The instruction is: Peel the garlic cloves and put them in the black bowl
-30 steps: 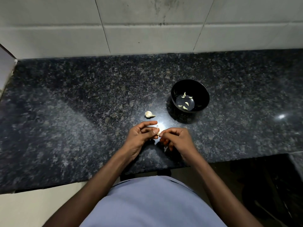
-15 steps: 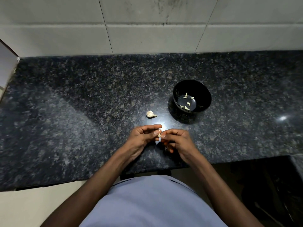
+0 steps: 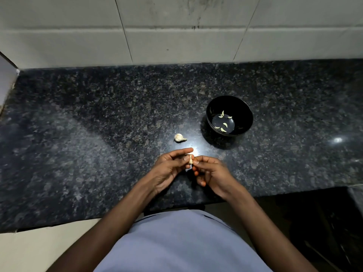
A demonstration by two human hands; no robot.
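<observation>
Both hands meet over the near edge of the dark granite tabletop: left hand and right hand each pinch one small garlic clove between fingertips. Can't really tell how much skin's on it. The black bowl, back right, holds a few peeled cloves; a garlic chunk sits beside it.

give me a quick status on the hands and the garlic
Left hand and right hand both pinch one garlic clove. Black bowl holds peeled cloves. Garlic piece waits on counter; nothing in the way.
</observation>
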